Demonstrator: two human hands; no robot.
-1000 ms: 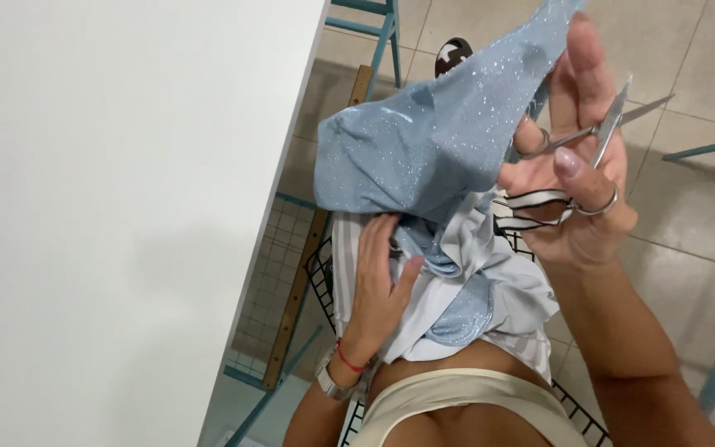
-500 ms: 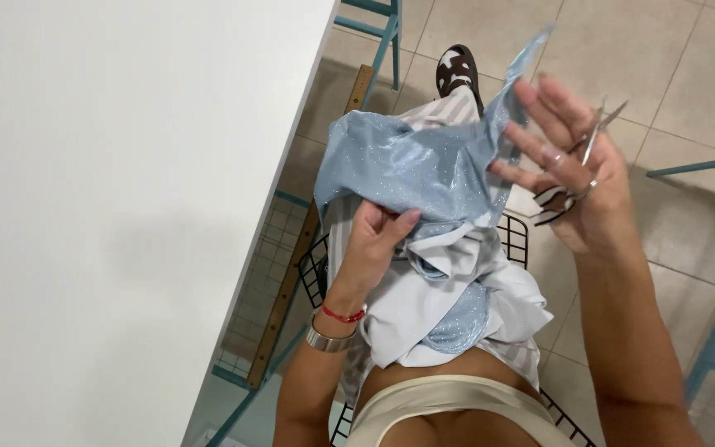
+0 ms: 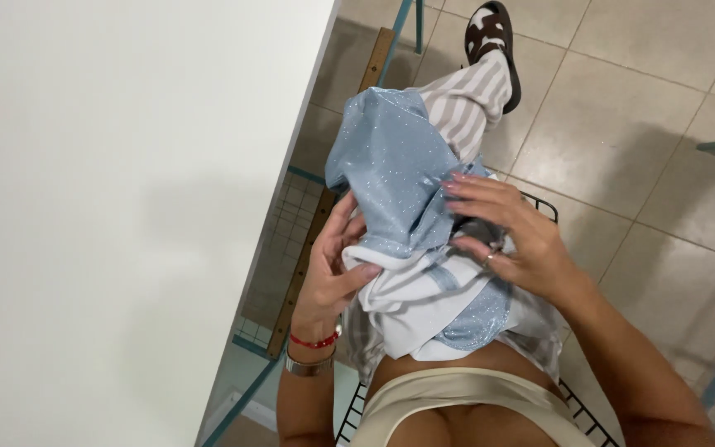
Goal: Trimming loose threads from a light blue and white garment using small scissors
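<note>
A light blue glittery fabric (image 3: 391, 165) with a white lining lies bunched over my lap and striped trouser leg (image 3: 465, 95). My left hand (image 3: 333, 273) pinches the white folded edge of the fabric at its left side. My right hand (image 3: 511, 236) lies on the fabric from the right with its fingers stretched toward the left. A grey metal pair of scissors (image 3: 475, 232) shows partly under its palm, mostly hidden. A ring sits on one finger of that hand. Red and metal bracelets circle my left wrist.
A white table top (image 3: 126, 207) fills the left side, its edge close to my left hand, with a teal frame and a wire grid beneath. I sit on a black wire chair (image 3: 539, 203). Beige floor tiles (image 3: 639, 108) and my sandalled foot (image 3: 494, 29) lie ahead.
The fabric was held up in front of me and has come down onto my lap. My right hand with the scissors dropped from the raised position onto the fabric.
</note>
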